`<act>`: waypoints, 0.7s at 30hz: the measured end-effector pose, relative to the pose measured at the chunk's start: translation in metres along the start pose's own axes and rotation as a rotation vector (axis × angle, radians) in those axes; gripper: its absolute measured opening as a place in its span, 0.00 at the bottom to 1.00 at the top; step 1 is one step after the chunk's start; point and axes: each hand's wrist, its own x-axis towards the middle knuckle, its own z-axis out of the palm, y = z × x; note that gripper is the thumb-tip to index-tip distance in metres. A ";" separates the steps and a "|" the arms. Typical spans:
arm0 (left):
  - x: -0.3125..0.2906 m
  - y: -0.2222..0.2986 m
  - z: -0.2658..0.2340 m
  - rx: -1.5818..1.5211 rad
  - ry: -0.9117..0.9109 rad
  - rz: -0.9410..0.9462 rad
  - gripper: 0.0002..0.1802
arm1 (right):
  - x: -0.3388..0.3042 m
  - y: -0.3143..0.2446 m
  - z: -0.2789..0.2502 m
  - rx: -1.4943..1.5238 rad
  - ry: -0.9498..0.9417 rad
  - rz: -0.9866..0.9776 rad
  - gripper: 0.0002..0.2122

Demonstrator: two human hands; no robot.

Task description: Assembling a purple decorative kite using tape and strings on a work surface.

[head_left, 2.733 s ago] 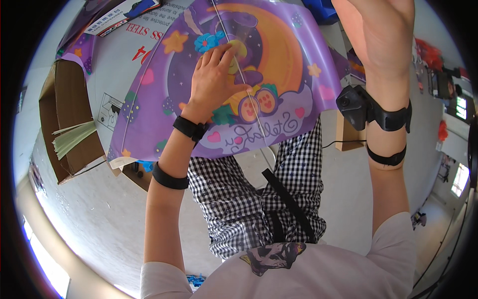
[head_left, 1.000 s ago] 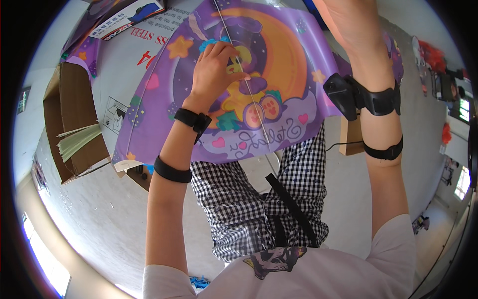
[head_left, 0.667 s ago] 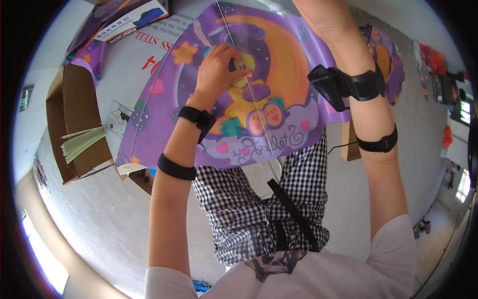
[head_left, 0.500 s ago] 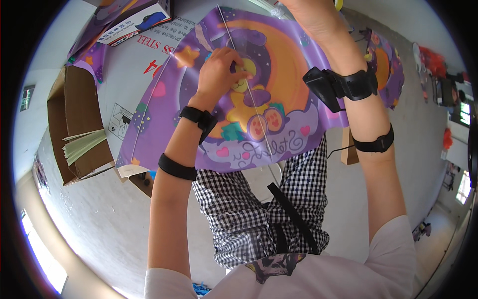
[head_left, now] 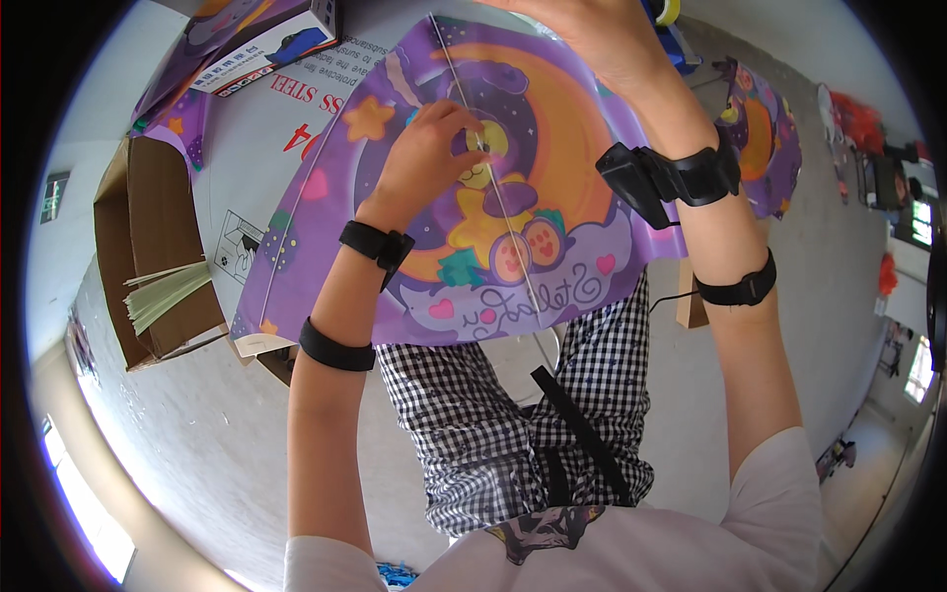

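A purple kite sheet (head_left: 326, 247), printed with a yellow bear-like figure and an orange moon, spreads over the table's near edge and my lap. One thin white rod (head_left: 457, 74) runs lengthwise down its middle; another thin rod (head_left: 286, 234) lies along its left side. My left hand (head_left: 426, 148) rests on the sheet beside the middle rod, fingers bent and thumb apart from them, near the figure's head. My right hand (head_left: 592, 39) reaches over the far right part of the sheet. Its fingertips are cut off by the picture's upper edge, so what they touch is hidden.
A blue tape dispenser (head_left: 677, 47) with a yellow roll stands beyond my right wrist. At left, a cardboard box (head_left: 163, 212) holds several pale strips (head_left: 168, 296). A printed carton (head_left: 271, 49) sits far left. Another purple printed sheet (head_left: 774, 138) hangs at right.
My right hand has shifted left and a little down, uncovering more of the blue tape dispenser. The left forearm has swung slightly left while its fingers stay near the middle rod.
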 end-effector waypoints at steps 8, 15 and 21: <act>0.005 -0.008 -0.004 -0.116 -0.042 0.000 0.11 | 0.000 -0.019 0.001 0.007 0.006 -0.043 0.06; 0.009 -0.008 0.001 -0.077 -0.033 -0.070 0.11 | -0.004 -0.023 0.001 -0.078 0.048 0.027 0.06; 0.010 -0.004 0.003 0.007 -0.014 -0.088 0.11 | -0.003 -0.003 -0.003 -0.028 0.022 -0.035 0.06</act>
